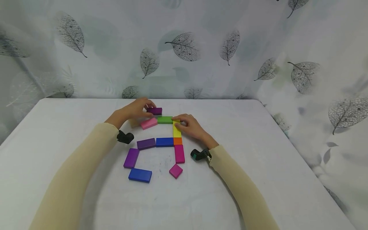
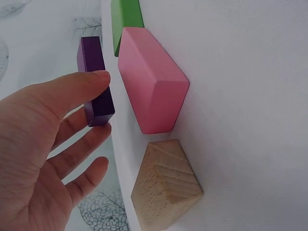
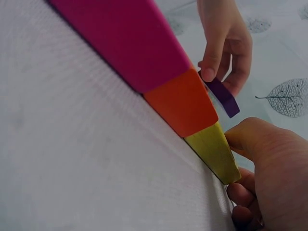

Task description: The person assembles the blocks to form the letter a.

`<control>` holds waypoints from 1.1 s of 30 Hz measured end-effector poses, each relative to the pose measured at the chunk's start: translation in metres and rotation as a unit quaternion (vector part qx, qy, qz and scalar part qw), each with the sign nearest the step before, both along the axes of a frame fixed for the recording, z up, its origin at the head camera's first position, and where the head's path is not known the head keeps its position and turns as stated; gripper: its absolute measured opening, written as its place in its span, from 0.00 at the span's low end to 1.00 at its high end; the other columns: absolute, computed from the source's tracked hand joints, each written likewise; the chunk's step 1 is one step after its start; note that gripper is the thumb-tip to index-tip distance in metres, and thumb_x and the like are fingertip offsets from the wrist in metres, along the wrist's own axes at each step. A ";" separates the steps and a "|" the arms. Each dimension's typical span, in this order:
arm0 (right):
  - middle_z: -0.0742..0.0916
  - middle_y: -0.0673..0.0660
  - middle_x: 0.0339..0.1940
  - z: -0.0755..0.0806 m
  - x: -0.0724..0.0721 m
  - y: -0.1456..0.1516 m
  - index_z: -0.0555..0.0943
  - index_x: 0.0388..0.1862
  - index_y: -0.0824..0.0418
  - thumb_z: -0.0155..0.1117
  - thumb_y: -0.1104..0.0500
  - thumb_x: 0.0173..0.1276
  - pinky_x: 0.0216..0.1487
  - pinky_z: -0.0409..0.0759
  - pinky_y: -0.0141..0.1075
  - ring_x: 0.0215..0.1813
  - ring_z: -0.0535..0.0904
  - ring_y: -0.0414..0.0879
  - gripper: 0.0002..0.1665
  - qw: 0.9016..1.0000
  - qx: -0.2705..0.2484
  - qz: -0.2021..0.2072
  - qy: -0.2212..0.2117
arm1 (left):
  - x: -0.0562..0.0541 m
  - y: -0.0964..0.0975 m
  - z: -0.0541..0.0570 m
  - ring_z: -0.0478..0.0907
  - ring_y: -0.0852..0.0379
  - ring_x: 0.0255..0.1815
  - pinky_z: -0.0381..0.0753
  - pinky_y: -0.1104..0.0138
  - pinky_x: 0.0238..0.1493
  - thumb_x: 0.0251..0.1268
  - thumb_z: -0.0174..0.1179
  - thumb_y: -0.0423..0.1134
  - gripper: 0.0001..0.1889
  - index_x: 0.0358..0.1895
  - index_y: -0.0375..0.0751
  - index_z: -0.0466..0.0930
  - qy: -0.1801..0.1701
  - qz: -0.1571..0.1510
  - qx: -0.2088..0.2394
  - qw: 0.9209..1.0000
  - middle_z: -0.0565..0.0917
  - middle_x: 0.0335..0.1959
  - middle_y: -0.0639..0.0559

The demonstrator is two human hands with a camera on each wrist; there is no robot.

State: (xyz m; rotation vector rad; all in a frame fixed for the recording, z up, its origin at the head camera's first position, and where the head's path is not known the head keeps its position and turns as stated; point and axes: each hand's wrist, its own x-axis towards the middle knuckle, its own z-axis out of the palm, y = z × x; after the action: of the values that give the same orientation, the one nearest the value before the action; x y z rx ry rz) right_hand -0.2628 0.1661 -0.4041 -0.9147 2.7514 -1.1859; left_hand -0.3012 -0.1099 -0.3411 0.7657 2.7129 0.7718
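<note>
My left hand (image 1: 133, 110) pinches a dark purple block (image 2: 96, 77) between thumb and fingers, raised off the table beyond the pink block (image 2: 151, 79). Beside that wrist lies a bare wooden block (image 2: 166, 185), mostly hidden in the head view. The thumb and curled fingers of my right hand (image 1: 191, 127) grip the far end of a yellow block (image 1: 177, 130). The yellow block meets the green block (image 1: 165, 120) at its far end and an orange block (image 1: 177, 141) at its near end.
A magenta block (image 1: 179, 154) continues from the orange one, with a small magenta square (image 1: 176, 171) turned cornerwise below. Leftward run a blue block (image 1: 164, 142), a purple block (image 1: 146, 143), another purple block (image 1: 131, 158) and a blue block (image 1: 140, 175). A leaf-patterned curtain (image 1: 115, 48) hangs behind the white table (image 1: 258, 159).
</note>
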 end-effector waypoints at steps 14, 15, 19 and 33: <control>0.82 0.59 0.59 0.003 -0.001 -0.001 0.80 0.61 0.61 0.59 0.59 0.72 0.47 0.67 0.38 0.54 0.74 0.53 0.20 1.000 -0.005 0.000 0.003 | 0.011 0.002 0.002 0.73 0.40 0.57 0.73 0.49 0.59 0.64 0.62 0.37 0.22 0.59 0.33 0.75 0.000 -0.012 0.009 1.000 0.75 0.53 0.37; 0.82 0.59 0.59 0.003 -0.001 -0.001 0.80 0.61 0.60 0.59 0.59 0.72 0.48 0.67 0.38 0.54 0.74 0.52 0.20 1.000 -0.004 0.000 0.002 | 0.012 0.002 0.003 0.73 0.40 0.57 0.73 0.49 0.59 0.64 0.63 0.36 0.22 0.59 0.33 0.75 0.001 -0.012 0.009 1.000 0.75 0.53 0.37; 0.82 0.59 0.59 0.002 0.000 -0.002 0.80 0.61 0.60 0.59 0.58 0.72 0.47 0.67 0.38 0.54 0.74 0.52 0.20 1.000 0.000 0.001 0.002 | 0.017 0.002 0.004 0.74 0.41 0.56 0.72 0.50 0.59 0.63 0.64 0.36 0.22 0.59 0.32 0.75 0.006 -0.016 0.012 1.000 0.76 0.53 0.37; 0.82 0.60 0.59 0.001 -0.002 -0.002 0.80 0.61 0.61 0.59 0.58 0.72 0.46 0.66 0.38 0.53 0.74 0.53 0.20 1.000 -0.003 0.001 0.005 | 0.028 0.009 0.005 0.75 0.44 0.54 0.72 0.51 0.58 0.62 0.66 0.36 0.21 0.58 0.35 0.77 0.026 -0.038 0.020 0.999 0.78 0.52 0.40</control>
State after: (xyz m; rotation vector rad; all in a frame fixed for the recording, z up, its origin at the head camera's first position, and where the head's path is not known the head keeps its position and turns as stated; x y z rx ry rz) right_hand -0.2646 0.1641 -0.4030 -0.9256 2.7559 -1.1947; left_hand -0.2734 -0.1009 -0.3363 0.9040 2.7042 0.8031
